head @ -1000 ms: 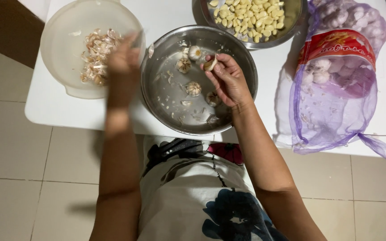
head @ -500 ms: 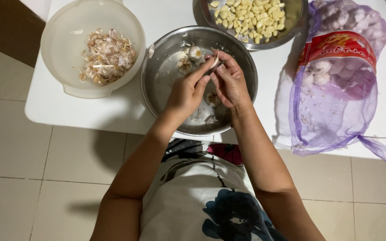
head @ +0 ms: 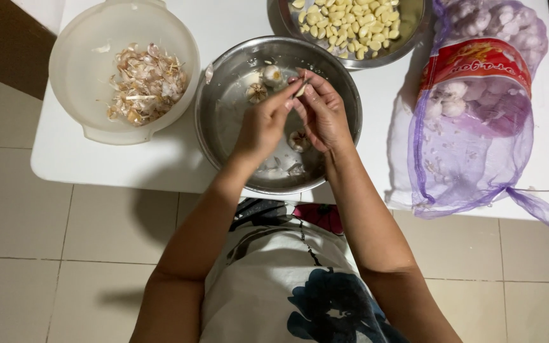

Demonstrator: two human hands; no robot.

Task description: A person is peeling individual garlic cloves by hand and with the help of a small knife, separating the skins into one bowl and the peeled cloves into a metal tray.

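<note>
Overhead view of two bare hands working over a round stainless-steel bowl (head: 223,136) on a white table (head: 179,162); the left hand (head: 263,124) and right hand (head: 323,114) meet above the bowl's far half, fingertips pinched together on a small pale garlic clove (head: 300,89), the fingers of both hands closed about it so that thumbs and forefingers oppose each other across the clove, a hold that seems suited to stripping its skin. The clove sits high over the steel bowl, apparently so that loose skin falls into it; beneath the hands lie a few garlic pieces (head: 265,84) and scraps of papery skin. To the left stands a translucent white plastic bowl (head: 84,76) holding a heap of dry garlic skins (head: 144,82), near the left hand's side; at the far edge a second metal bowl (head: 408,35) holds peeled yellowish cloves (head: 351,22), just beyond the hands; to the right a purple mesh sack (head: 471,159) with a red label band lies on the table, whole garlic bulbs (head: 497,22) showing through it, within reach of the right hand.
</note>
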